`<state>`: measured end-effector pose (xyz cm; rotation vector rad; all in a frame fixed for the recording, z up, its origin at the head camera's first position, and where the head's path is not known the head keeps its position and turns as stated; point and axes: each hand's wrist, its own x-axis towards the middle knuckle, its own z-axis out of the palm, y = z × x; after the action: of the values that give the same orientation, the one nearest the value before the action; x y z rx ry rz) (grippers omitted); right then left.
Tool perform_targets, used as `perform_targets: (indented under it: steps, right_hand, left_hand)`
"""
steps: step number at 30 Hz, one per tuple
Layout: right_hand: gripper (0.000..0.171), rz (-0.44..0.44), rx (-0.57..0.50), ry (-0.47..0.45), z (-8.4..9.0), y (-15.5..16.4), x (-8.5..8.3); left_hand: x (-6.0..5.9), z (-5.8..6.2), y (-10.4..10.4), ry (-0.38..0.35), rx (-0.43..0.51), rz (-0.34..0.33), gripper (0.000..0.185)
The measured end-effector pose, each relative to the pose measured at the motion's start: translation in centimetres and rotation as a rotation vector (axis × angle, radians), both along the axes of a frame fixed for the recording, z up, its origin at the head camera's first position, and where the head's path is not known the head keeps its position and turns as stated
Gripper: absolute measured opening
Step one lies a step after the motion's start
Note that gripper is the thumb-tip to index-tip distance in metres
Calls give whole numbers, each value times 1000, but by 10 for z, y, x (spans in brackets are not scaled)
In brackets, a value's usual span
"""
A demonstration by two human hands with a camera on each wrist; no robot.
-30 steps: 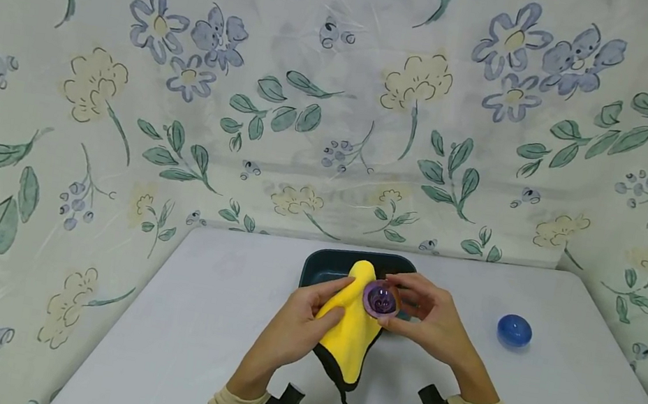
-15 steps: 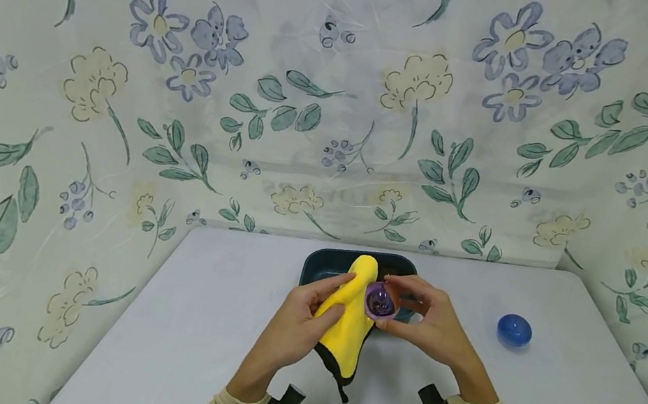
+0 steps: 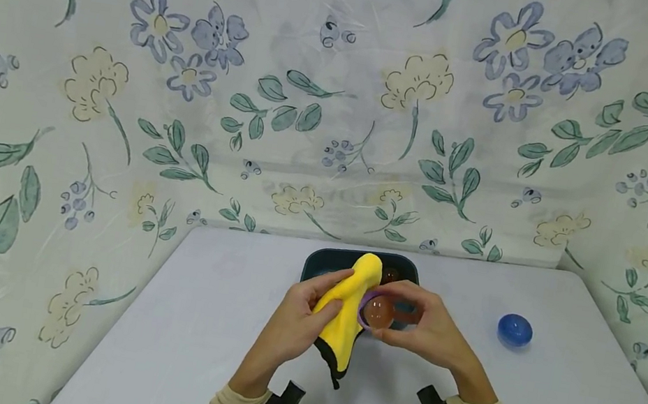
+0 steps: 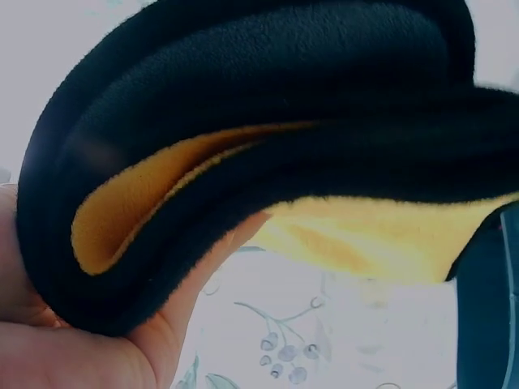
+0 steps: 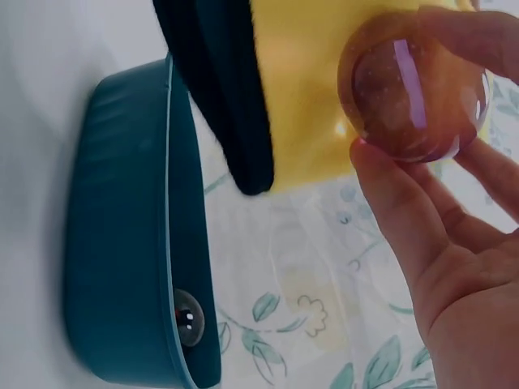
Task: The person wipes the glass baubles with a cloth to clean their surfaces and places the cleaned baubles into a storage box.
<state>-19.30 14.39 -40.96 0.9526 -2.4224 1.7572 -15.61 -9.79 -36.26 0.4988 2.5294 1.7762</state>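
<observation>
My left hand (image 3: 293,314) grips a yellow cloth (image 3: 353,305) with black edging, its top draped over the fingers and its lower end hanging down. In the left wrist view the black-edged hem (image 4: 227,89) fills the upper part, folded round a yellow strip. My right hand (image 3: 434,329) holds a see-through round ball (image 3: 379,312) between thumb and fingertips, with a purple rim showing on its left side. Close up in the right wrist view, the ball (image 5: 409,89) looks glassy and brownish-purple, overlapping the yellow cloth behind it.
A dark teal bin (image 3: 321,258) stands behind the hands, partly hidden by them and the cloth. Inside it is a shiny round ball (image 5: 190,318). A blue ball (image 3: 514,330) lies on the white table (image 3: 149,344) to the right. A floral-print curtain (image 3: 341,92) rises behind.
The right hand has turned the ball, so its purple rim now faces left and its clear side shows. The cloth's lower end has shifted left and up a little.
</observation>
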Motion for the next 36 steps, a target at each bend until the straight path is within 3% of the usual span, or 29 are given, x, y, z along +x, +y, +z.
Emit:
perform_targets:
  steps: [6,18,26,36]
  right_hand:
    - [56,95,-44,-13,2,-4,3]
    - [54,114,-130,36,2,-3,4]
    - [58,56,-181,53,4,-4,4]
    - [55,4,-201,68,2,-5,2]
  left_hand:
    - [-6,-4,-3,-5,17,-20,46]
    - [-10,-5,-5,-37,28,-83,47]
    - [-9,-7,-3,-85,45,-113,48]
    - [-8,-6,-2,-103,27,-98,50]
